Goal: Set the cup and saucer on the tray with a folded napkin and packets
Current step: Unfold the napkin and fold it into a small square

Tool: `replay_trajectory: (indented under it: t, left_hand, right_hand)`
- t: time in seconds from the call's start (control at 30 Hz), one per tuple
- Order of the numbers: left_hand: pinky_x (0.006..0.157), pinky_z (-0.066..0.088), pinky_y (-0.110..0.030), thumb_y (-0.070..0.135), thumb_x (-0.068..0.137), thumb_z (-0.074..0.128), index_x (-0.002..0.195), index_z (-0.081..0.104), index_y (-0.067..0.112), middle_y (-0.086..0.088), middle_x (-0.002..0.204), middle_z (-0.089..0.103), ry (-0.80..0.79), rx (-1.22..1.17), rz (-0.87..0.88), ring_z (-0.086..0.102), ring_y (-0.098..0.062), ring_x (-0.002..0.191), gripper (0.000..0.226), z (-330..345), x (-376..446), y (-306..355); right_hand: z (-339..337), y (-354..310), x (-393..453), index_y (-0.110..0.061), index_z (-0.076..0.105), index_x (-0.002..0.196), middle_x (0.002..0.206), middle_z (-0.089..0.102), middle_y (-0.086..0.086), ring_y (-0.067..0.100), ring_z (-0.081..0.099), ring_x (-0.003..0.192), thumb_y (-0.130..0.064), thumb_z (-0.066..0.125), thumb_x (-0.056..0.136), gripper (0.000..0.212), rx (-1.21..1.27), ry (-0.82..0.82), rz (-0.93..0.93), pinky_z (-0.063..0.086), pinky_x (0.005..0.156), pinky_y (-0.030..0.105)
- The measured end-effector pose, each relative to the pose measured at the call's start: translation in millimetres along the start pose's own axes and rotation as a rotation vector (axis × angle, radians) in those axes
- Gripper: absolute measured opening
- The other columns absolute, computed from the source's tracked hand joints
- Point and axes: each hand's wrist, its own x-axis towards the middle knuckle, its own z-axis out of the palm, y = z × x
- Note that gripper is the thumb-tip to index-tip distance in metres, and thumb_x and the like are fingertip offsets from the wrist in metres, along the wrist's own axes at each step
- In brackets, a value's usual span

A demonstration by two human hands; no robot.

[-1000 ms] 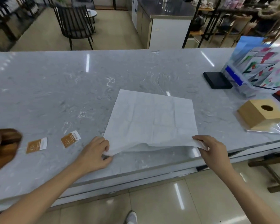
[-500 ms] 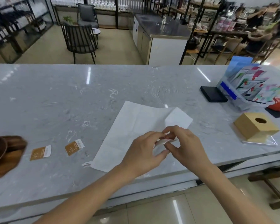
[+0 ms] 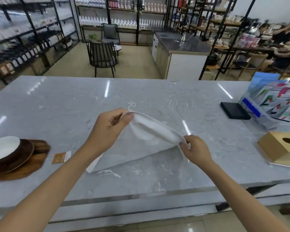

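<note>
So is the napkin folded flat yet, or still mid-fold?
Mid-fold. The napkin is doubled over, its upper edge pinched off the counter by left hand and right hand.

The left hand [image 3: 107, 129] hides the napkin [image 3: 141, 148] corner inside its curled fingers [image 3: 126, 116]. Left of those fingers, the frame edge cuts off the saucer [image 3: 5, 148] and wooden tray [image 3: 32, 166]; the packet [image 3: 61, 157] print is unreadable.

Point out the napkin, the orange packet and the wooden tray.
napkin [image 3: 137, 148], head view, on its flat white middle.
orange packet [image 3: 60, 157], head view, on its orange face.
wooden tray [image 3: 32, 166], head view, on its bare near edge.
</note>
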Motion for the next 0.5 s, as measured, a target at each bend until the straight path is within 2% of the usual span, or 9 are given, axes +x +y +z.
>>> replay_trajectory:
  t: [0.03, 0.1, 0.17, 0.23, 0.33, 0.4, 0.47, 0.5]
  left_hand:
    - [0.062, 0.036, -0.029, 0.043, 0.097, 0.060, 0.078, 0.064, 0.008, -0.014, 0.067, 0.050, 0.022, -0.006, -0.017, 0.045, -0.015, 0.066, 0.040, -8, 4, -2]
    - [0.059, 0.035, -0.029, 0.044, 0.097, 0.060, 0.078, 0.057, -0.005, -0.014, 0.068, 0.045, 0.057, -0.020, -0.058, 0.043, -0.018, 0.065, 0.052, -24, 16, -8]
    - [0.057, 0.042, -0.025, 0.037, 0.099, 0.061, 0.078, 0.065, 0.004, -0.005, 0.070, 0.054, 0.074, -0.005, -0.091, 0.052, -0.015, 0.065, 0.040, -39, 36, -17]
    - [0.062, 0.045, -0.024, 0.033, 0.100, 0.060, 0.078, 0.070, 0.010, 0.003, 0.073, 0.060, 0.098, 0.072, -0.121, 0.055, -0.010, 0.067, 0.034, -53, 63, -28]
    - [0.076, 0.046, -0.036, 0.025, 0.101, 0.058, 0.094, 0.070, -0.003, -0.009, 0.088, 0.066, 0.120, 0.189, -0.145, 0.058, -0.017, 0.081, 0.031, -73, 106, -36]
    - [0.082, 0.051, -0.036, 0.017, 0.100, 0.059, 0.099, 0.074, 0.007, -0.010, 0.097, 0.073, 0.142, 0.206, -0.112, 0.065, -0.011, 0.083, 0.018, -83, 131, -30]
    - [0.074, 0.054, -0.030, 0.018, 0.098, 0.064, 0.090, 0.074, 0.024, 0.001, 0.086, 0.073, 0.185, 0.210, -0.079, 0.065, 0.003, 0.072, 0.015, -90, 152, -16]
    - [0.071, 0.057, -0.032, 0.021, 0.096, 0.066, 0.087, 0.074, 0.027, 0.004, 0.083, 0.073, 0.210, 0.185, -0.074, 0.065, 0.003, 0.069, 0.014, -92, 161, -8]
  right_hand:
    - [2, 4, 5, -0.013, 0.062, 0.077, 0.072, 0.061, 0.003, 0.027, 0.056, 0.071, -0.019, 0.061, 0.091, 0.016, 0.004, -0.014, 0.028, 0.034, 0.052, 0.030]
    - [-2, 11, 18, -0.016, 0.066, 0.082, 0.075, 0.066, 0.000, 0.027, 0.062, 0.074, -0.019, 0.064, 0.091, 0.010, 0.035, -0.010, 0.067, 0.043, 0.056, 0.032]
    - [-17, 15, 36, -0.019, 0.072, 0.092, 0.080, 0.073, 0.001, 0.027, 0.067, 0.077, -0.024, 0.068, 0.093, 0.006, 0.108, 0.009, 0.097, 0.045, 0.062, 0.032]
    - [-41, 17, 58, -0.024, 0.070, 0.088, 0.078, 0.071, 0.001, 0.028, 0.067, 0.078, -0.029, 0.068, 0.094, 0.008, 0.180, 0.033, 0.103, 0.042, 0.065, 0.031]
    - [-89, 12, 94, -0.022, 0.072, 0.085, 0.080, 0.071, 0.001, 0.024, 0.066, 0.078, -0.041, 0.071, 0.089, 0.020, 0.282, 0.137, 0.123, 0.048, 0.070, 0.034]
    - [-123, 4, 114, -0.022, 0.075, 0.088, 0.080, 0.071, -0.001, 0.019, 0.065, 0.077, -0.048, 0.070, 0.087, 0.026, 0.321, 0.223, 0.103, 0.051, 0.067, 0.034]
    - [-154, -5, 129, -0.021, 0.075, 0.091, 0.081, 0.070, -0.003, 0.017, 0.064, 0.077, -0.047, 0.068, 0.090, 0.027, 0.308, 0.300, 0.050, 0.048, 0.064, 0.030]
    - [-169, -10, 134, -0.021, 0.075, 0.091, 0.080, 0.069, -0.004, 0.019, 0.063, 0.077, -0.045, 0.067, 0.092, 0.025, 0.301, 0.341, 0.024, 0.045, 0.063, 0.028]
